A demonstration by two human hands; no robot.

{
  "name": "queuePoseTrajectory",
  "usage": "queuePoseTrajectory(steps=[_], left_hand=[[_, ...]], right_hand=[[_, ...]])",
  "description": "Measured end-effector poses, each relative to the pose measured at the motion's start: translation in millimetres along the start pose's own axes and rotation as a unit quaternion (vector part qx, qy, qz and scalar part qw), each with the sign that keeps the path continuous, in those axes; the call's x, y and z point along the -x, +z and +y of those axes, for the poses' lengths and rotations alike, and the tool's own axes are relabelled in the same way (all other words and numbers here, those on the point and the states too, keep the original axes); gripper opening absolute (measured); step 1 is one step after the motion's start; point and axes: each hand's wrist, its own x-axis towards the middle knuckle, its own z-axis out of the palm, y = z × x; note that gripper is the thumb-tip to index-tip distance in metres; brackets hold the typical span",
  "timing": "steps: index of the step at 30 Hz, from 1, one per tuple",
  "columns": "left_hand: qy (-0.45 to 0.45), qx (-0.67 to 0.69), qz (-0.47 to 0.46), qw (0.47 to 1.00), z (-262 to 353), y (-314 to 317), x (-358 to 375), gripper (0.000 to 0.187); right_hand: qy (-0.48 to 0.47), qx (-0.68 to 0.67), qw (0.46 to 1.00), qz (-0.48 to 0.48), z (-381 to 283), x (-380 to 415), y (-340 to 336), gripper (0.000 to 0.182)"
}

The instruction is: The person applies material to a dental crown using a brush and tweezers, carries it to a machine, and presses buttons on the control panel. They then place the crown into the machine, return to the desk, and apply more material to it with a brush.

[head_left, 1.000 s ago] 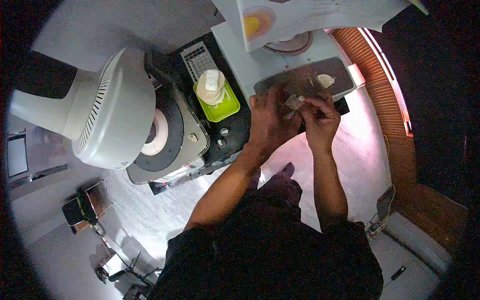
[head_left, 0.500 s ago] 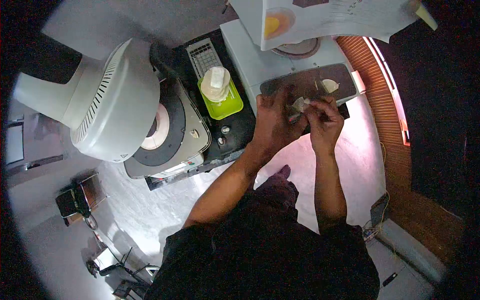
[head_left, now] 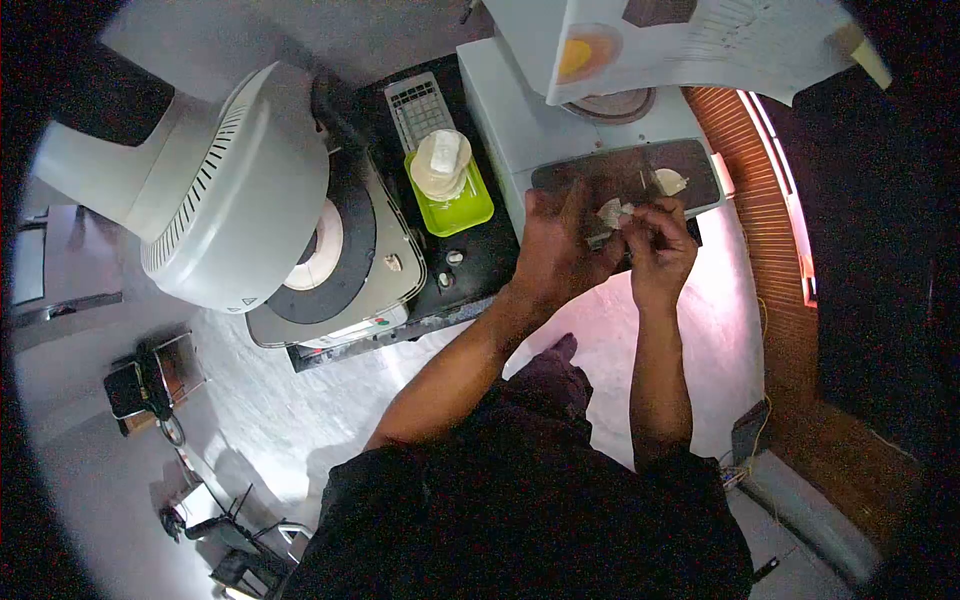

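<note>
White scrap (head_left: 613, 212) between both hands, pinched its edge with the right hand (head_left: 663, 248), fingertips together, near the dark tray (head_left: 692, 158); held the left hand (head_left: 562, 245) close, could not tell its fingers' grip.

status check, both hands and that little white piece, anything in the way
Right hand pinching white piece; left hand close by, grip unclear; pale disc on dark surface just beyond.

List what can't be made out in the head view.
Head view:
- Small pale piece at right hand: too small and blurred to identify.
- Left hand: fingertips blurred in dimness; contact unclear.
- Sheet: print too small; top cut off by edge.
- Green tray: one end hidden by white stack.
- Round thing: partly hidden behind sheet.
</note>
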Motion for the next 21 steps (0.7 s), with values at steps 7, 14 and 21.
queuePoseTrajectory(steps=[7,14,21], left_hand=[[0.015,0.004,-0.014,1.000,-3.0,1.6,-0.6,0.068],[0.043,0.015,0.011,0.999,-2.3,0.9,-4.8,0.069],[0.040,0.025,0.015,0.999,-3.1,0.7,-6.6,0.067]], right_hand=[[-0.005,-0.009,1.000,-0.005,-6.0,-6.2,-1.5,0.017],[0.014,-0.052,0.998,-0.013,-4.1,-8.9,-2.3,0.015],[0.023,-0.044,0.999,-0.012,-6.7,-10.4,-0.9,0.014]])
